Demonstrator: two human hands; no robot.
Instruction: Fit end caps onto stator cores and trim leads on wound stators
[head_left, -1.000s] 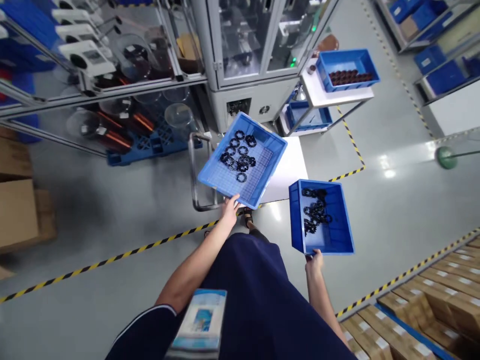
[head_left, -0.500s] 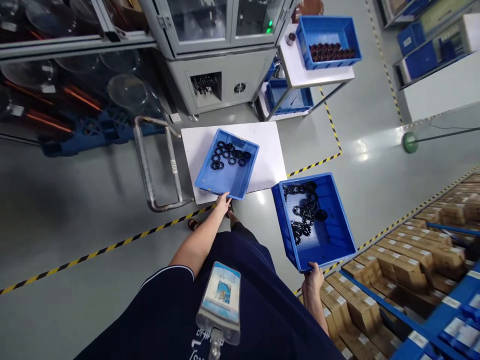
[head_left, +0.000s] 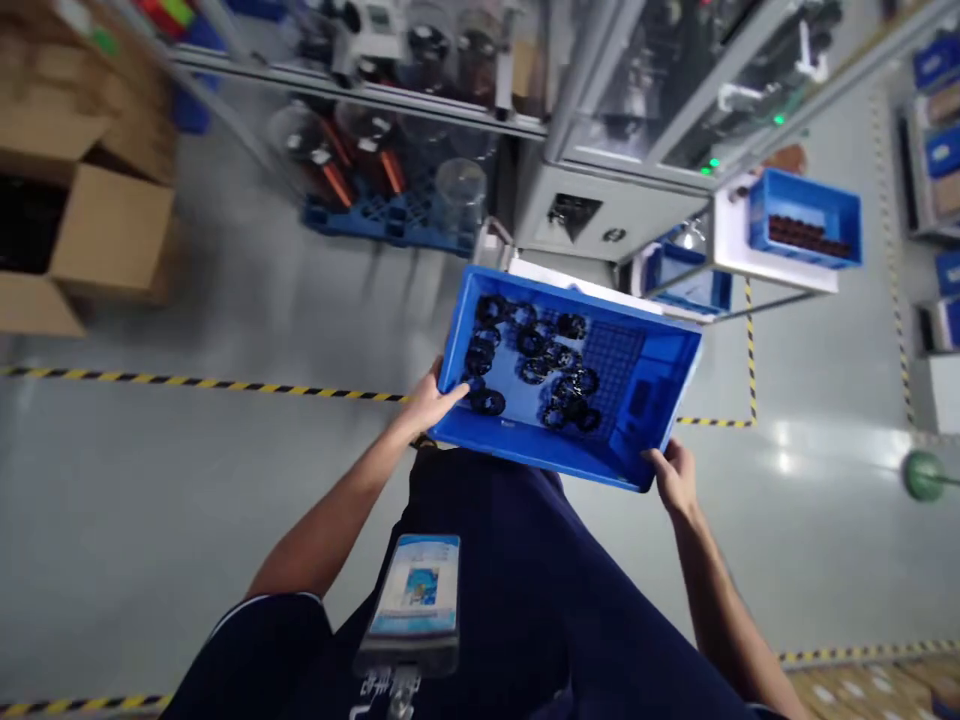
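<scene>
A deep blue plastic crate (head_left: 510,440) is held up in front of my body, tilted a little. My left hand (head_left: 431,402) grips its left edge, thumb over the rim. At the near right corner my right hand (head_left: 671,475) is closed on the rim, thumb on top. Several black ring-shaped parts (head_left: 559,360) lie in the crate, mostly in its left and middle. Behind the crate shows only the edge of a white surface (head_left: 536,270); the rest of it is hidden, and the shallower blue bin is not visible.
A white side table (head_left: 731,235) at the right bears a blue bin (head_left: 825,205) of dark reddish parts. A grey machine cabinet (head_left: 600,215) stands ahead. An open cardboard box (head_left: 112,225) is at the left. Yellow-black tape (head_left: 225,382) marks the floor.
The deep crate has moved from my right side to in front of me. My left hand has left the shallow bin and taken the crate's left edge. The view has turned left.
</scene>
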